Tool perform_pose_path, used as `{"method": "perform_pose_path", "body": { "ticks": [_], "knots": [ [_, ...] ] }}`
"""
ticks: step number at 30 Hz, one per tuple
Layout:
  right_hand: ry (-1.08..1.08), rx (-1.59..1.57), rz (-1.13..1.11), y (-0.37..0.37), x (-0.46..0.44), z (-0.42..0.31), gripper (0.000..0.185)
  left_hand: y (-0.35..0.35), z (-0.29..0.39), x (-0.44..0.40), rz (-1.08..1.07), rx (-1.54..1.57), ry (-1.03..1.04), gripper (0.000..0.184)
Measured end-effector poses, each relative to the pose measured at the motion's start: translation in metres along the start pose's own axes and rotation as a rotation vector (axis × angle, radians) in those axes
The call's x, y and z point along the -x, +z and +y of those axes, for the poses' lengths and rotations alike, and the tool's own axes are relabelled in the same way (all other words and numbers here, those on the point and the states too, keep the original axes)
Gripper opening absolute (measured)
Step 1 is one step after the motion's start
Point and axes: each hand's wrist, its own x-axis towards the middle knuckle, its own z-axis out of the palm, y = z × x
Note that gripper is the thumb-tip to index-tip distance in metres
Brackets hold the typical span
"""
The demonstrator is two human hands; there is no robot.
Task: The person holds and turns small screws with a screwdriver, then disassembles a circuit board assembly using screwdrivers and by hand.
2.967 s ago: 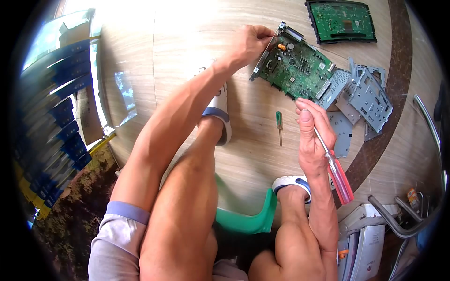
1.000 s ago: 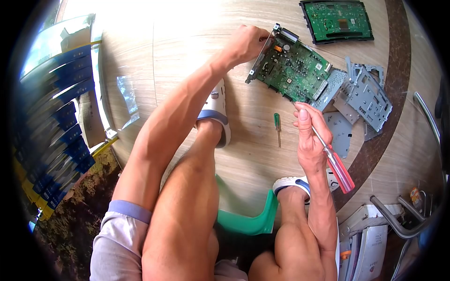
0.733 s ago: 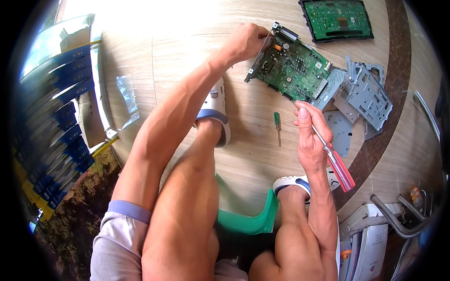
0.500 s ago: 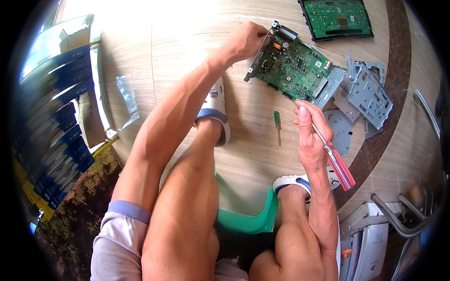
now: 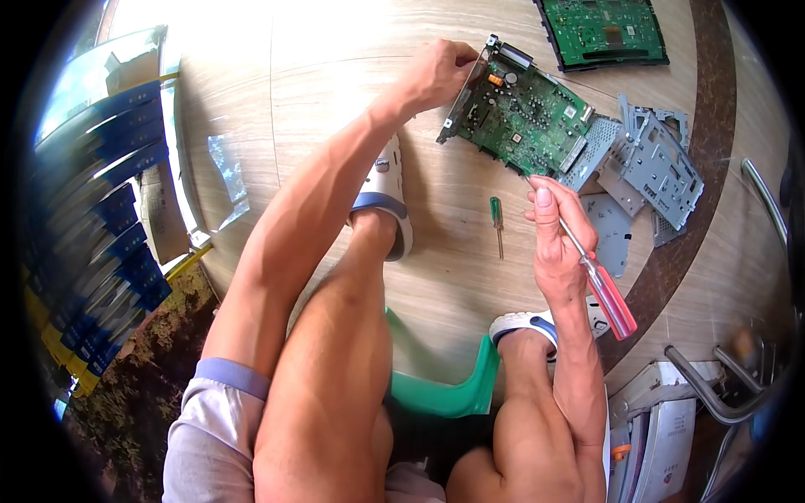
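My left hand is closed on the metal-bracketed left edge of a green circuit board, its fingertips partly hidden behind the bracket. The board is dotted with chips, connectors and an orange component. In my right hand is a screwdriver with a clear red handle, its shaft lying along the fingers and pointing up toward the board's lower edge. Whether its tip touches the board I cannot tell. A small green-handled screwdriver lies on the floor between my feet.
Grey perforated metal plates are piled right of the board. Another green board in a black frame lies at the top. Below me is a green plastic stool. Metal tubing stands at right, blue boxes at left.
The circuit board has shifted very slightly upward. My right hand and the red screwdriver have barely moved; my left hand keeps its hold.
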Motion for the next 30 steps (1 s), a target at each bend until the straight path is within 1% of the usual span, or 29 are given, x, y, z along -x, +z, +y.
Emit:
{"method": "perform_pose_path", "body": {
  "ticks": [5,8,10,13,14,17,20,23,26,29,30],
  "knots": [
    [0.006,-0.004,0.001,0.0,0.0,0.0,0.021,-0.002,0.003,0.001,-0.005,-0.046,0.02,0.028],
    [0.006,-0.007,0.004,0.001,0.0,0.001,0.021,-0.001,-0.002,0.001,0.006,-0.015,0.049,0.034],
    [0.004,-0.013,0.005,0.001,0.0,0.001,0.021,0.0,-0.004,0.002,0.014,-0.035,0.095,0.034],
    [-0.028,0.049,-0.061,-0.002,0.001,0.004,0.034,0.004,-0.003,0.005,0.03,-0.066,0.111,0.031],
    [-0.032,0.051,-0.061,-0.002,0.001,0.005,0.034,0.004,-0.002,0.006,0.036,-0.077,0.108,0.03],
    [-0.038,0.056,-0.061,-0.002,0.001,0.007,0.033,0.01,-0.015,0.002,0.061,-0.163,0.324,0.022],
    [-0.035,0.053,-0.06,-0.003,0.001,0.008,0.033,0.013,-0.019,0.0,0.058,-0.288,0.347,0.017],
    [-0.036,0.056,-0.059,-0.003,0.001,0.008,0.032,0.015,-0.019,0.0,0.076,-0.277,0.35,0.016],
    [-0.038,0.063,-0.063,-0.004,0.0,0.007,0.031,0.015,-0.019,0.0,0.102,-0.346,0.386,0.016],
    [-0.035,0.058,-0.065,-0.004,-0.001,0.006,0.03,0.012,-0.012,0.002,0.034,-0.311,0.251,0.025],
    [-0.036,0.054,-0.065,-0.004,-0.001,0.007,0.03,0.012,-0.009,0.003,0.035,-0.288,0.218,0.025]
  ]
}}
